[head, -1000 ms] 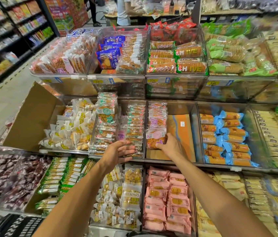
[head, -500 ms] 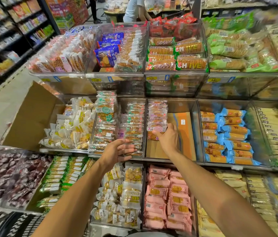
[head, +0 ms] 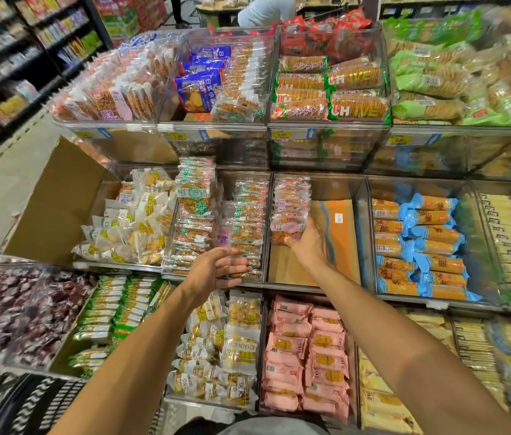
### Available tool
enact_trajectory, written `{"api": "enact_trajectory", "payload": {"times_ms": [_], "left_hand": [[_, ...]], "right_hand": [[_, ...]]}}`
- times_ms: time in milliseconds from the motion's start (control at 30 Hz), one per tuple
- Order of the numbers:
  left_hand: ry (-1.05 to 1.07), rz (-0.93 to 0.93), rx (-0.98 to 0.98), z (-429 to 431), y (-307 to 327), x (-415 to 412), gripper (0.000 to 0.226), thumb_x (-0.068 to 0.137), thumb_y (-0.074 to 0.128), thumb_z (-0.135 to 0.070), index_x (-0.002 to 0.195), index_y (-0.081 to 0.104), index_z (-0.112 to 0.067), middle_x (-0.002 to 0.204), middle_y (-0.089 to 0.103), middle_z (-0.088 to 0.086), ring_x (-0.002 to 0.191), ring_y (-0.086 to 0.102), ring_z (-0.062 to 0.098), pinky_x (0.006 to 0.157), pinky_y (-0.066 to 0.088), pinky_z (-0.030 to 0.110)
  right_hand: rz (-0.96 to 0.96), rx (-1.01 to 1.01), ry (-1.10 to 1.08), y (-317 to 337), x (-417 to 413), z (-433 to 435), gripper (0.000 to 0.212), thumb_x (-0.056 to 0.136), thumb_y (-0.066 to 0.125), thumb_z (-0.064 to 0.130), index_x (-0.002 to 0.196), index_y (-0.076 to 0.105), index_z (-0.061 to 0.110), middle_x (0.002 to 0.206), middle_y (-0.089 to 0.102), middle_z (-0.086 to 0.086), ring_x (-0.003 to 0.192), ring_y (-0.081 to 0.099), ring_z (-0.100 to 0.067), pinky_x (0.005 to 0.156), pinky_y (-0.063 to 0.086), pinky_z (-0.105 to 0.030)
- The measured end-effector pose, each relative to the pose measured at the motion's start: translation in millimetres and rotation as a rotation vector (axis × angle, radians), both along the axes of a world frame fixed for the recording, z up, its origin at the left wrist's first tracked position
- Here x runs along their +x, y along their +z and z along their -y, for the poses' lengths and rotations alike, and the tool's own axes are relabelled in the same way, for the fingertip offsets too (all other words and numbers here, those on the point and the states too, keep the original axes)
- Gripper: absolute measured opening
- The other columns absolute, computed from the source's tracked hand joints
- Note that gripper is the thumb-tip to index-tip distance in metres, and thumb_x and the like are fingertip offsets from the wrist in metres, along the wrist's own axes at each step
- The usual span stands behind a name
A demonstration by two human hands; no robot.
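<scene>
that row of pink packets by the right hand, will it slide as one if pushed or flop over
Probably floppy as a group: the row is loose packets standing on edge, held at the front by the right hand. The glossy film looks slippery, so they'd likely slide on the cardboard. The biscuits inside may crack if squeezed.

Inside the bin, bare cardboard (head: pixel 337 246) lies open at three o'clock of the packet row (head: pixel 290 205), giving a hand room. A clear divider (head: pixel 364 233) closes it further toward three, and the upper bins (head: pixel 326 152) stand at twelve.
</scene>
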State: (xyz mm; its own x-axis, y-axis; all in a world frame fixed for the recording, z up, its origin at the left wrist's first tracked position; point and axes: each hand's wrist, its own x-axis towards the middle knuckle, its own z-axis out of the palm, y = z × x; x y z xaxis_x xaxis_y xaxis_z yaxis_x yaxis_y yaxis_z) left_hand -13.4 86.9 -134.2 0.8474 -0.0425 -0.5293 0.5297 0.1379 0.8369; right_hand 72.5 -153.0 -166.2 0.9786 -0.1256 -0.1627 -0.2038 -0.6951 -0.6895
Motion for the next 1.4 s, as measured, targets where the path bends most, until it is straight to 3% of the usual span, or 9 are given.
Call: {"api": "enact_trajectory", "payload": {"times_ms": [200, 533, 633, 700, 833, 1000, 1100, 1267, 1400], "left_hand": [[0.009, -0.002, 0.006, 0.7, 1.0, -1.2, 0.037, 0.109, 0.043, -0.027, 0.134, 0.062, -0.008, 0.120, 0.075, 0.017, 0.108, 0.074, 0.030, 0.087, 0.061, 0.045], [-0.031, -0.004, 0.060, 6.6, 25.1, -6.7, 0.035, 0.109, 0.045, -0.025, 0.134, 0.058, -0.004, 0.120, 0.074, 0.021, 0.110, 0.073, 0.033, 0.093, 0.061, 0.050], [-0.093, 0.064, 0.178, 9.5, 50.8, -5.4, 0.027, 0.109, 0.050, -0.015, 0.129, 0.060, -0.001, 0.121, 0.071, 0.027, 0.099, 0.074, 0.032, 0.082, 0.064, 0.041], [-0.114, 0.149, 0.297, 11.5, 71.6, -5.9, 0.021, 0.107, 0.054, -0.013, 0.123, 0.063, -0.002, 0.118, 0.072, 0.024, 0.094, 0.072, 0.024, 0.075, 0.062, 0.032], [-0.236, 0.409, 0.913, 1.3, 104.9, -2.4, 0.018, 0.103, 0.062, -0.033, 0.117, 0.063, -0.021, 0.117, 0.071, -0.005, 0.097, 0.069, 0.009, 0.094, 0.058, 0.037], [-0.105, 0.559, 1.323, -34.5, 145.7, -12.0, 0.040, 0.098, 0.060, -0.042, 0.132, 0.060, -0.022, 0.128, 0.060, 0.000, 0.109, 0.057, 0.017, 0.096, 0.049, 0.039], [-0.104, 0.480, 1.532, -71.3, 162.7, -31.0, 0.047, 0.099, 0.055, -0.048, 0.137, 0.057, -0.021, 0.133, 0.061, 0.008, 0.120, 0.056, 0.029, 0.097, 0.048, 0.043], [-0.033, 0.318, 1.636, -139.4, 177.9, -83.0, 0.049, 0.095, 0.054, -0.053, 0.138, 0.056, -0.029, 0.141, 0.060, 0.001, 0.130, 0.053, 0.029, 0.105, 0.044, 0.044], [0.021, 0.216, 1.705, -199.5, 186.0, -134.9, 0.049, 0.092, 0.046, -0.056, 0.128, 0.060, -0.026, 0.137, 0.062, 0.003, 0.128, 0.054, 0.030, 0.105, 0.045, 0.047]], "right_hand": [[-0.044, 0.063, -0.018, -4.7, -4.0, 11.0, 0.101, 0.085, 0.079, 0.057, 0.162, 0.028, 0.017, 0.160, 0.047, -0.007, 0.143, 0.049, -0.032, 0.112, 0.047, -0.048], [-0.051, 0.027, -0.010, 19.9, -8.9, 23.1, 0.089, 0.088, 0.078, 0.052, 0.157, 0.038, 0.012, 0.154, 0.051, -0.013, 0.140, 0.050, -0.034, 0.111, 0.046, -0.048], [-0.005, -0.114, -0.021, 34.7, -14.0, 27.0, 0.085, 0.089, 0.073, 0.057, 0.154, 0.040, 0.013, 0.151, 0.052, -0.012, 0.136, 0.052, -0.034, 0.107, 0.049, -0.049], [0.104, -0.199, -0.023, 51.4, -16.0, 26.2, 0.076, 0.094, 0.069, 0.053, 0.152, 0.042, 0.013, 0.149, 0.051, -0.010, 0.136, 0.049, -0.033, 0.108, 0.046, -0.049], [0.403, -0.331, 0.090, 88.5, -10.5, 13.0, 0.058, 0.095, 0.067, 0.045, 0.143, 0.053, 0.015, 0.139, 0.057, -0.008, 0.126, 0.048, -0.030, 0.107, 0.043, -0.046], [0.475, -0.470, 0.246, 138.0, -6.0, -36.4, 0.047, 0.095, 0.061, 0.054, 0.128, 0.064, 0.021, 0.123, 0.065, -0.006, 0.118, 0.054, -0.030, 0.108, 0.037, -0.046], [0.422, -0.497, 0.361, 162.5, -11.7, -80.7, 0.053, 0.096, 0.054, 0.061, 0.133, 0.062, 0.025, 0.127, 0.064, -0.005, 0.124, 0.053, -0.029, 0.115, 0.030, -0.047], [0.402, -0.547, 0.522, 192.9, -40.4, -166.2, 0.055, 0.097, 0.050, 0.064, 0.139, 0.059, 0.029, 0.136, 0.062, -0.006, 0.131, 0.050, -0.030, 0.122, 0.022, -0.050], [0.453, -0.542, 0.622, 213.3, -77.1, -239.6, 0.051, 0.097, 0.052, 0.062, 0.132, 0.061, 0.026, 0.133, 0.063, -0.006, 0.130, 0.051, -0.031, 0.113, 0.027, -0.046]]}}
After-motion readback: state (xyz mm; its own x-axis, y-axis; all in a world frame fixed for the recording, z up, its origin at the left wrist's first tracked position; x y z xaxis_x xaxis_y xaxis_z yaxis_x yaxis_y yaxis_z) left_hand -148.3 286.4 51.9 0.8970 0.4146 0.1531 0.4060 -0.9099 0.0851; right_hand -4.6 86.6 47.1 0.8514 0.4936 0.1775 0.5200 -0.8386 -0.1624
